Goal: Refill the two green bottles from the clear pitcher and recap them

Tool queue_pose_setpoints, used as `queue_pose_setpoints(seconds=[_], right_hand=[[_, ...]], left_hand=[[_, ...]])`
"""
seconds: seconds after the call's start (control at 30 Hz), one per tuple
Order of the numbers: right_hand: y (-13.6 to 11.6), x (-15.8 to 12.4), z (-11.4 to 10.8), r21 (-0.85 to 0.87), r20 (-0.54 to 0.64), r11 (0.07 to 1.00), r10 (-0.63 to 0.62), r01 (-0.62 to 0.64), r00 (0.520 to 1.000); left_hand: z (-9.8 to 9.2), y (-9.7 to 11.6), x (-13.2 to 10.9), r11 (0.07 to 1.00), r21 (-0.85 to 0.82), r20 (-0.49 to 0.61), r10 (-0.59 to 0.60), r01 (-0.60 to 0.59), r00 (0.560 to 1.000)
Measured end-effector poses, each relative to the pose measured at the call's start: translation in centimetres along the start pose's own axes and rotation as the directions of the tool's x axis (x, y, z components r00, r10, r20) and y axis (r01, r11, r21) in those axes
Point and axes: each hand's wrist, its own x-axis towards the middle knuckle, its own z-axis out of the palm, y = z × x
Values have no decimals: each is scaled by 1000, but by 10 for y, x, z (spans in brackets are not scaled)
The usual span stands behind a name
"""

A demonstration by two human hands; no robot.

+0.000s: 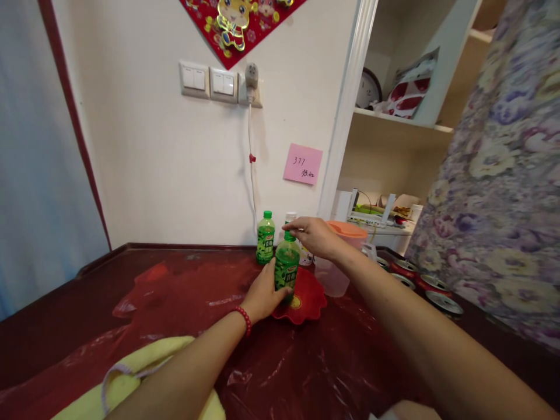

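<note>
Now | left hand (261, 294) gripping green drink bottle (287, 263) | right hand (315, 236) at cap (289, 237), grip unclear | pitcher (333, 275) lidded

Backed by white wall (175, 163) with switch plates (195, 77); bounded at right by open shelving (389, 154) and floral curtain (494, 204); fronted by dark red desk (328, 367).

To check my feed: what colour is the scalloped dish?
The scalloped dish is red; head view.
</note>
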Motion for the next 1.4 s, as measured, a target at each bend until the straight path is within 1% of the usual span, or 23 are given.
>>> queue_pose_setpoints(seconds=[0.07,0.13,0.2,0.27,0.33,0.4,0.47,0.57,0.63,0.7,0.8,0.87,0.93,1.0,1.07,1.17,1.27,1.33,1.4], right_hand=[[-1,1,5,-45,-24,997,57,-58,998],[-5,1,9,-101,-85,983,144,-153,986],[-9,0,9,-137,-126,968,195,-212,973],[-12,-1,7,-136,-108,974,167,-181,980],[-13,0,5,-115,-50,988,99,-104,994],[-13,2,6,-111,-5,992,67,-67,998],[-15,4,9,-151,-12,981,119,-120,993],[-23,5,11,-223,-88,941,242,-255,966],[-28,4,8,-245,-101,927,268,-285,958],[-30,2,2,-246,-75,937,237,-248,969],[-27,2,-5,-205,12,970,136,-131,991],[-26,3,-6,-179,62,980,100,-88,993],[-27,5,-6,-174,70,979,120,-106,990],[-32,6,-6,-175,44,974,155,-145,987],[-37,2,-7,-165,-1,973,164,-162,987],[-41,-15,-11,-128,-105,982,125,-138,987],[-33,-47,-19,-63,-195,995,69,-82,978],[-23,-78,-22,-10,-230,1000,11,-14,973],[-12,-114,-19,48,-247,997,-48,62,968]], left_hand=[[0,0,0,1000,-1,4,-6,6,1000],[0,-1,0,1000,-4,0,-3,3,1000],[0,-3,0,1000,-17,-6,16,-16,1000],[1,-6,1,999,-30,-12,37,-37,999],[2,-9,2,998,-35,-21,44,-45,999],[2,-11,2,998,-39,-29,49,-50,998],[2,-12,2,997,-47,-31,54,-55,998],[0,-13,2,998,-33,-35,49,-50,998],[-1,-14,2,999,-10,-37,45,-45,998],[-3,-15,4,999,12,-36,43,-43,998],[-4,-17,7,999,30,-21,45,-44,999],[-5,-16,8,998,34,-15,44,-43,999],[-5,-12,8,999,26,-7,32,-32,999],[-6,-7,8,1000,15,12,19,-19,1000],[-7,0,7,1000,3,27,6,-6,1000],[-6,11,6,997,-74,7,-29,29,1000],[-10,22,10,987,-152,-22,-50,47,998],[-20,27,17,985,-166,-52,-50,40,997],[-38,30,28,984,-174,-96,-51,33,994]])
